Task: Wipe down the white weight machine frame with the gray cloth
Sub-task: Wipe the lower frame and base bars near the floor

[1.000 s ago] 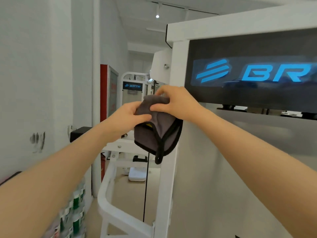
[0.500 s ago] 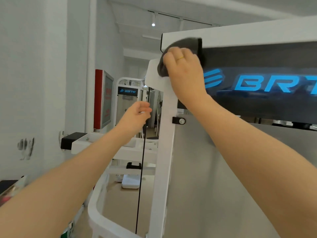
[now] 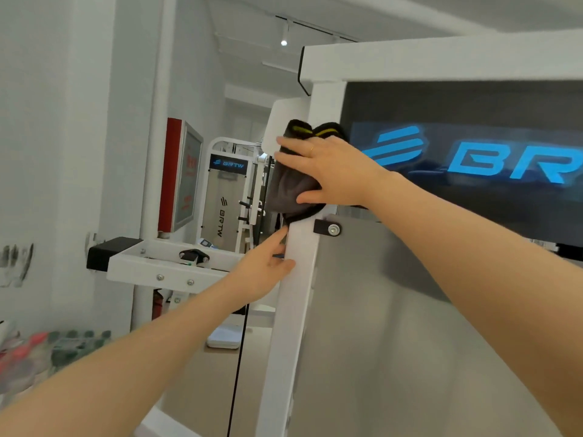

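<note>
1. While the right hand (image 3: 331, 171) lies flat on the cloth (image 3: 288, 187), its fingers (image 3: 295, 146) are stretched out nearly straight and press the cloth against the post (image 3: 296, 294) of the white frame.
2. Its thumb (image 3: 310, 197) reaches across the lower part of the cloth, and a thin ring shows on one finger.
3. Dark gray with a black edge and a yellow stripe at the top, the cloth is bunched on the upper part of the post, just below the top beam (image 3: 441, 61) and above a black bracket (image 3: 328, 228) with a silver bolt.
4. Part of the cloth hangs off the left edge of the post, under a white plate (image 3: 285, 121).
5. Lower down, the left hand (image 3: 265, 269) touches the left edge of the post just under the cloth, fingers loosely extended and holding nothing.
6. To the right of the post a dark panel (image 3: 473, 171) carries a blue logo with the letters "BR" in view, and a gray shield (image 3: 394, 326) fills the space below it.
7. A thin black cable (image 3: 238, 373) runs down just left of the post.
8. Farther left, a white arm (image 3: 164, 269) of the machine ends in a black cap (image 3: 105, 251).
9. Behind it stand a second white machine (image 3: 227, 190) marked "BRTW" and a red-framed sign (image 3: 181, 175) by the wall.
10. Blurred bottles (image 3: 56, 348) with red and green caps sit at the lower left.
</note>
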`<state>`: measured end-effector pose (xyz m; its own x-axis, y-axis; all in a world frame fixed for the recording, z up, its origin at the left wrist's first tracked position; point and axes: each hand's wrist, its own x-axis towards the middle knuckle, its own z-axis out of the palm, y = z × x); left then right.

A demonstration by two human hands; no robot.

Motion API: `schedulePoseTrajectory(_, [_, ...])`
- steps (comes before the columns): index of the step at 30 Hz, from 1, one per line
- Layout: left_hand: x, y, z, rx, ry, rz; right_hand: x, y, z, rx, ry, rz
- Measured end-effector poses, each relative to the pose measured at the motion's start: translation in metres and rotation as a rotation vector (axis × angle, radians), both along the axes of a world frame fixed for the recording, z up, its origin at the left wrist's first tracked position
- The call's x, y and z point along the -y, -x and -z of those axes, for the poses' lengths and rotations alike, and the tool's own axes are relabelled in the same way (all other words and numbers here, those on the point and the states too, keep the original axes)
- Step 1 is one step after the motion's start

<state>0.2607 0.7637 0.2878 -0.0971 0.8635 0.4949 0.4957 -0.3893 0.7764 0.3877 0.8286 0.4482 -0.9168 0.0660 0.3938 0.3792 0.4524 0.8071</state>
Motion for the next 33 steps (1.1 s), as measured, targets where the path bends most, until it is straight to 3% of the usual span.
schedulePoseTrajectory(6, [-0.004,0.009,-0.009,-0.001,0.037,-0.011,-0.001,-0.003,-0.015,-0.147,-0.248,0.129])
schedulePoseTrajectory(15, [-0.009,0.002,0.008,0.045,-0.062,-0.094,0.001,-0.01,0.017,0.096,-0.189,0.093])
schedulePoseTrajectory(21, [-0.014,-0.001,0.019,0.012,-0.071,-0.194,0.002,0.011,-0.021,-0.128,-0.124,0.119])
schedulePoseTrajectory(28, [-0.01,-0.003,0.065,0.044,0.028,-0.348,0.009,0.016,0.062,0.195,-0.078,0.105])
schedulePoseTrajectory(33, [0.003,-0.008,0.09,0.171,0.119,-0.228,0.011,0.017,0.067,0.263,-0.073,0.123])
